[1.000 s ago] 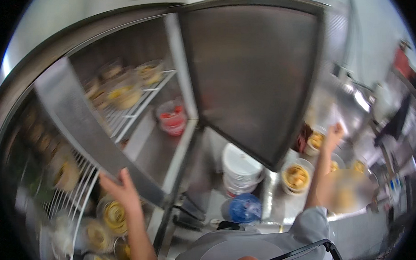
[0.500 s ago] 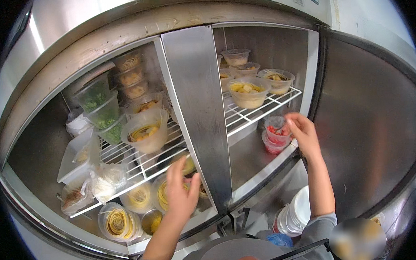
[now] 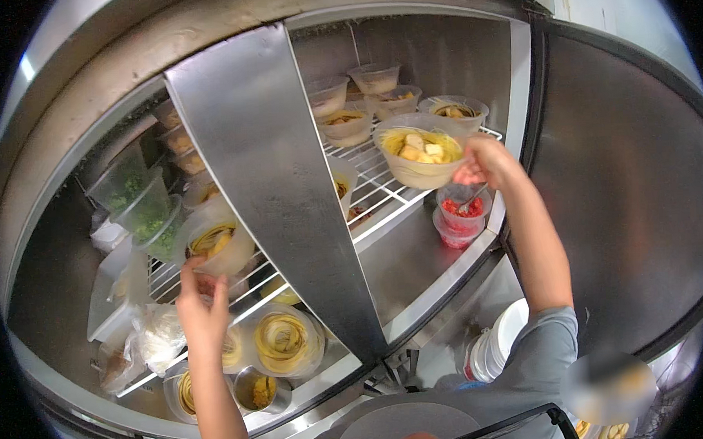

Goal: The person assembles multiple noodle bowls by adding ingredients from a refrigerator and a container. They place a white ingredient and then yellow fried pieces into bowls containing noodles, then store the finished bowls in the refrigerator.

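Observation:
My right hand (image 3: 486, 165) grips the right rim of a translucent plastic bowl (image 3: 422, 173) with yellow noodle-like strands and pale chunks. The bowl is at the front of the upper right fridge shelf; whether it still touches the wires is hard to see. At the left, my left hand (image 3: 202, 308) reaches up with thumb and fingers apart, fingertips at the lower side of another plastic bowl (image 3: 231, 252) of similar food. That bowl rests on the left wire shelf (image 3: 249, 306). Below my right hand stand two stacked tubs of red food (image 3: 462, 208), a spoon in the top one.
A metal post (image 3: 267, 168) divides the fridge. The open door (image 3: 624, 184) stands right. More bowls (image 3: 454, 114) fill the right shelf. Green-filled tubs (image 3: 142, 193), a plastic bag (image 3: 159, 334), noodle tubs (image 3: 285, 340) and a metal pot (image 3: 262, 390) are left. A white bucket (image 3: 502, 338) stands below.
My right hand has moved from beside the red tubs up to the bowl and taken hold, drawing it forward. My left hand has moved left to the other bowl. The view has shifted right.

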`<state>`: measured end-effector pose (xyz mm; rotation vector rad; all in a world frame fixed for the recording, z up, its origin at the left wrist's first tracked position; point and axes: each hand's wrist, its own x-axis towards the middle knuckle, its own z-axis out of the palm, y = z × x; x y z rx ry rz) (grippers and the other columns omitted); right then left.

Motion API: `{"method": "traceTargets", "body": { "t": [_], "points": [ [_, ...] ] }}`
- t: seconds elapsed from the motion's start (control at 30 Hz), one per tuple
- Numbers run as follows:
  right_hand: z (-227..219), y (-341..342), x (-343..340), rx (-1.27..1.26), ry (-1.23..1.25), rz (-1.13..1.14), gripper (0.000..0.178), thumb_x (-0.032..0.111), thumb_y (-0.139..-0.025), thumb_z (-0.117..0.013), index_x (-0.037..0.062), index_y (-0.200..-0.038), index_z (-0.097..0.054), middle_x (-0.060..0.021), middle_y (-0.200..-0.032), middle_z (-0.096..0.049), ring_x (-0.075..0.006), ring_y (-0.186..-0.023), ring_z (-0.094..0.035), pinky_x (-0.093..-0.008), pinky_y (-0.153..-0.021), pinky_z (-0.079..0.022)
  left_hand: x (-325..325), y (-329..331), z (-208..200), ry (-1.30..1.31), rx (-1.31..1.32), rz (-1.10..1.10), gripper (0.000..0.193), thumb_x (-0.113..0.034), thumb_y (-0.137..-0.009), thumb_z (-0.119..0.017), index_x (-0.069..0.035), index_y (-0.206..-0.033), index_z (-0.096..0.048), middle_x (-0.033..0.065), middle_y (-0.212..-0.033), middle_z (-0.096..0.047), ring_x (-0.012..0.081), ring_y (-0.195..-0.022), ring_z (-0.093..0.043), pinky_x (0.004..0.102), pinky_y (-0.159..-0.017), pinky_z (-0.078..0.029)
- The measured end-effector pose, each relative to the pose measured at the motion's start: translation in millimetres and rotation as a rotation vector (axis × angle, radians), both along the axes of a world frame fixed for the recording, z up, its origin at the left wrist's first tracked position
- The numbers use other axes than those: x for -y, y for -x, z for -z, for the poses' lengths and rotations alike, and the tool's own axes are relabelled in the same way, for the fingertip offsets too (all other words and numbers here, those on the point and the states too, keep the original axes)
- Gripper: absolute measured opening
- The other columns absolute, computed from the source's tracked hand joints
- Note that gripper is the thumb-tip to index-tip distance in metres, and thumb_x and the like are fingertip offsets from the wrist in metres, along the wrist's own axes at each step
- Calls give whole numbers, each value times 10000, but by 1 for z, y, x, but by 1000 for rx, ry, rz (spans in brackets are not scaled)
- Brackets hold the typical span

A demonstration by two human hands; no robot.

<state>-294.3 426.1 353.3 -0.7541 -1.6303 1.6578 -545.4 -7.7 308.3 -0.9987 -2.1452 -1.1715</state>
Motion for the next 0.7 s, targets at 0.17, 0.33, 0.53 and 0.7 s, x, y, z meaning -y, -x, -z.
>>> {"method": "traceTargets", "body": {
  "t": [0.17,0.33,0.53,0.7],
  "points": [
    [26,-120,18,-19,-71,-73,467,85,-795,-451,-97,-1210,-563,-187,-603,-639,-172,-384,-591,-227,-303,-446,-18,-6,5,-9,119,41,328,-53,-895,-641,-33,-1186,-491,39,-804,-584,119,-715,-559,265,-645,-453],
    [91,-127,45,197,-43,-150,483,116,-724,-511,-86,-1151,-611,-149,-634,-641,-175,-422,-610,-253,-375,-525,-12,-9,6,18,11,-19,359,-52,-876,-656,-35,-1194,-490,37,-793,-564,131,-735,-554,276,-676,-457],
    [254,-26,63,178,203,-128,292,125,-861,-528,-62,-1081,-570,-167,-726,-647,-215,-570,-673,-318,-425,-545,-20,2,12,-26,-25,39,413,-42,-850,-666,-26,-1218,-481,45,-752,-555,144,-705,-550,289,-674,-460],
    [378,47,31,374,-127,-103,508,189,-929,-561,-50,-1349,-405,-191,-738,-651,-238,-614,-686,-357,-527,-568,-18,4,11,5,-110,6,395,-51,-852,-664,-11,-1196,-475,45,-751,-554,140,-734,-558,285,-672,-453]
  ]
}}
